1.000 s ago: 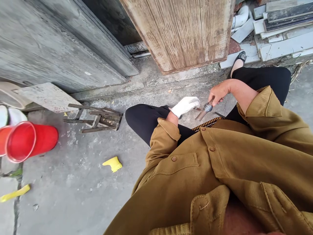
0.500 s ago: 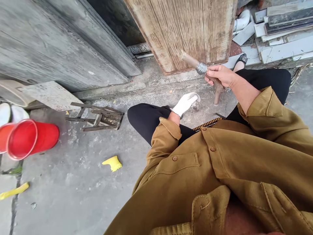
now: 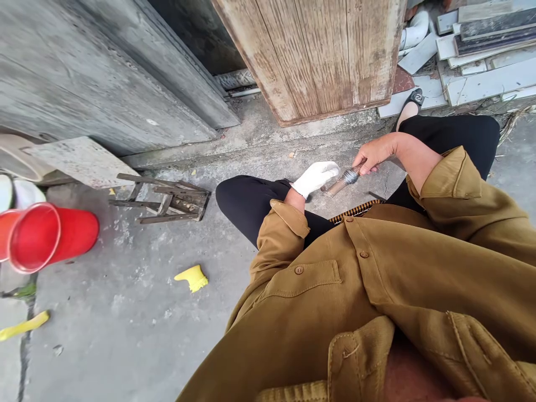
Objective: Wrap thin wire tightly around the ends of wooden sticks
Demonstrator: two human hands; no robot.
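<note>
A brown wooden stick (image 3: pixel 340 182), round and wound near its middle with a band of fine grey wire, is clamped at one end in the bare right hand (image 3: pixel 374 155) and lies low between the knees above the rough concrete. Whether the white-gloved left hand (image 3: pixel 315 177), just beside its free end, is closed on anything cannot be told. The thin wire could be snagged on the knitted glove or slackened off the smooth stick if tension is lost.
</note>
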